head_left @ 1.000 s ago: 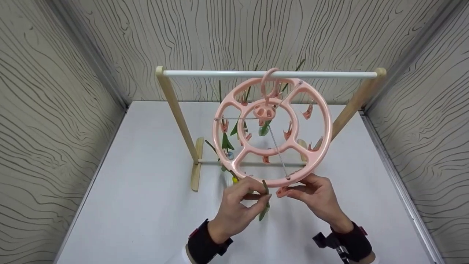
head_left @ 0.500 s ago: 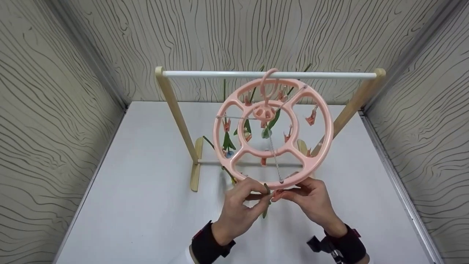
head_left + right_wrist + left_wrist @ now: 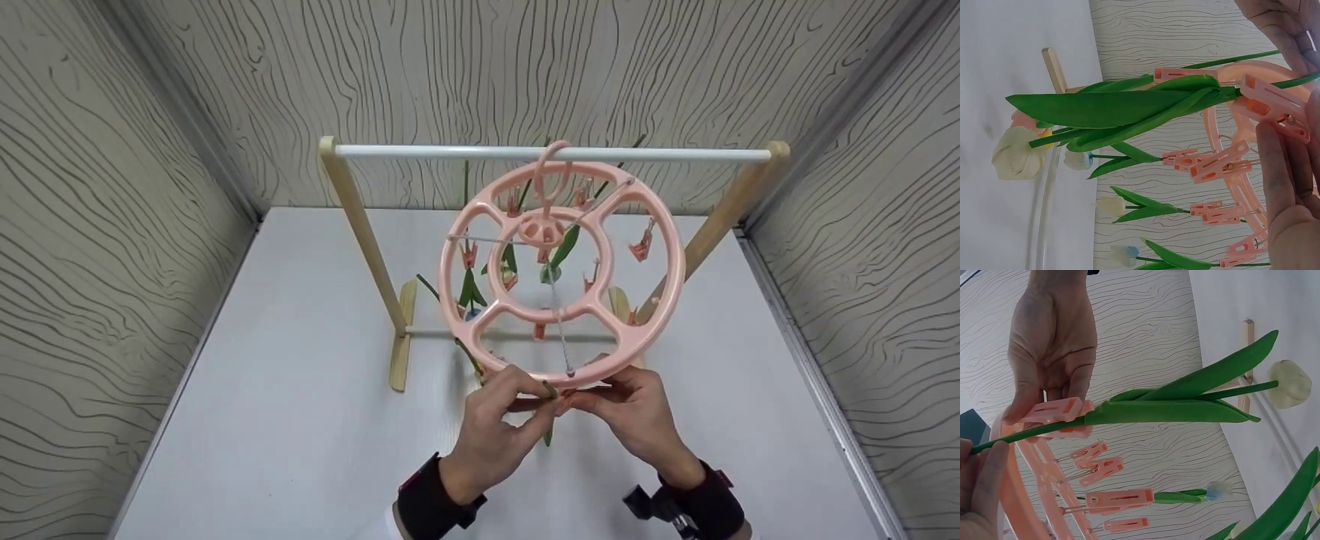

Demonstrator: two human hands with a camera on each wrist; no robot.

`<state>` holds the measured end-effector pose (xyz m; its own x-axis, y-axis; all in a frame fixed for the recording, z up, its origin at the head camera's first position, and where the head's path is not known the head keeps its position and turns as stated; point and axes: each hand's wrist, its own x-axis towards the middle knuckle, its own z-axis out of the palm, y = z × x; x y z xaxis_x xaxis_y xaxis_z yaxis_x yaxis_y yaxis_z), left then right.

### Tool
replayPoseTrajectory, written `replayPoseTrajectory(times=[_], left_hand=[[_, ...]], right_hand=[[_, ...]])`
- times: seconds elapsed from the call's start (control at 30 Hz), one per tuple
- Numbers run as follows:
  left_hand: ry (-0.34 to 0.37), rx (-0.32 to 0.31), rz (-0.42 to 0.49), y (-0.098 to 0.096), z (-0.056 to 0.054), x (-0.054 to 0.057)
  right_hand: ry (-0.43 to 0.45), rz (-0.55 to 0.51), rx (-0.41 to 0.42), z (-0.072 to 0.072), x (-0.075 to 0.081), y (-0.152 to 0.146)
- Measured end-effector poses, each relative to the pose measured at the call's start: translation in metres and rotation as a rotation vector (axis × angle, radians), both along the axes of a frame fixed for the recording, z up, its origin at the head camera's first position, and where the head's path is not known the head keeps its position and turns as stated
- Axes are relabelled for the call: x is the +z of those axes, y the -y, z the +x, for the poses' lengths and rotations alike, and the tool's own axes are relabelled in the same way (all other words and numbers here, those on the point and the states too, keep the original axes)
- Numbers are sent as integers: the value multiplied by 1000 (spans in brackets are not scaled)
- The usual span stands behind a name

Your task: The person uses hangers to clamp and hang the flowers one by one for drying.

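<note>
My left hand pinches the stem of an artificial white tulip between thumb and fingers. The flower hangs head down, below the front rim of a round pink clip hanger. With the thumb and fingers of my right hand I pinch a pink clip attached to that rim. The tulip's stem lies at the mouth of this clip, just above the leaves; whether the clip bites on it I cannot tell. In the head view my fingers mostly hide the clip and the stem.
The hanger hooks over the white bar of a wooden-legged stand. Several other tulips hang from its clips, among them a pale blue one. Other pink clips dangle without flowers. Patterned panels enclose the white table.
My right hand has moved left with the clip, bringing it from beside the tulip's stem up against it. The hanger has turned slightly. My left hand has shifted a little to the right.
</note>
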<state>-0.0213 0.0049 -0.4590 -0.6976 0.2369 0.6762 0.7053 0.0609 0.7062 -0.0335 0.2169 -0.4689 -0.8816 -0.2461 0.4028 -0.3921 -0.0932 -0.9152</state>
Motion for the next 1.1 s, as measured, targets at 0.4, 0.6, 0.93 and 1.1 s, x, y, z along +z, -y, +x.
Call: replayPoseTrajectory(times=[0.4, 0.6, 0.93, 1.1], left_hand=[[24, 13, -9, -3, 2, 0], [41, 36, 25, -4, 2, 0], [49, 69, 4, -4, 0, -1], [50, 76, -3, -4, 0, -1]], right_hand=[[41, 86, -81, 4, 3, 2], [55, 108, -78, 4, 2, 2], [36, 82, -37, 3, -3, -2], [45, 72, -29, 2, -5, -5]])
